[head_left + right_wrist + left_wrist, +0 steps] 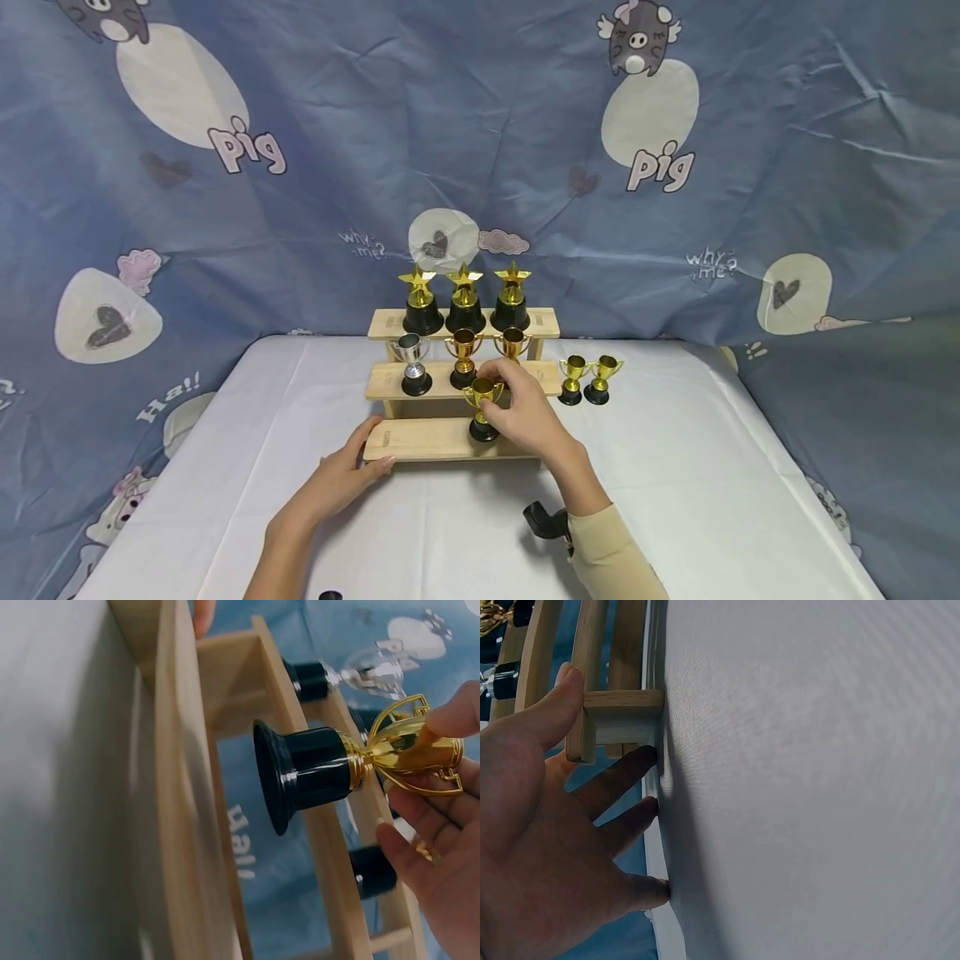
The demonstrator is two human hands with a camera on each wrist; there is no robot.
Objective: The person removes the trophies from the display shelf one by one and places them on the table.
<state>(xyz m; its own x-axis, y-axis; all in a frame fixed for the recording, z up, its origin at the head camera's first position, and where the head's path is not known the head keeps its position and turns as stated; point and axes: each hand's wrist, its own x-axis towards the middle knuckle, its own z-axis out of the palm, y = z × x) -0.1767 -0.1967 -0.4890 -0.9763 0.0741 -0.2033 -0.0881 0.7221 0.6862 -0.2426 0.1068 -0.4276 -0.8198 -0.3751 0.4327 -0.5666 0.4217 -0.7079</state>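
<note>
In the head view, the wooden rack (423, 435) stands on the white table (720, 492), and clock directions are taken from its middle. The right hand (521, 410), at four o'clock, holds a gold cup (480, 398) by its bowl between thumb and fingers, upright at five o'clock by the lowest board. The left hand (347, 479), at eight o'clock, lies around that board's left end, thumb along the front and fingers along the side. Three star trophies (465, 312) line the top board at twelve o'clock. On the middle board stand a silver cup (415, 367) toward nine o'clock and two bronze cups (464, 354), the farther right one partly behind the right hand. Two spare cups (587, 380) stand close together on the table at three o'clock. In the left wrist view, the left hand fills the picture's eight o'clock side, its grip wide: the thumb touches a board's end at ten o'clock and the other fingers are spread. In the right wrist view, the gold cup lies toward three o'clock, pinched at the bowl, its black base apart from the lowest board; the silver cup shows at two o'clock, and a left fingertip meets the board near twelve.
</note>
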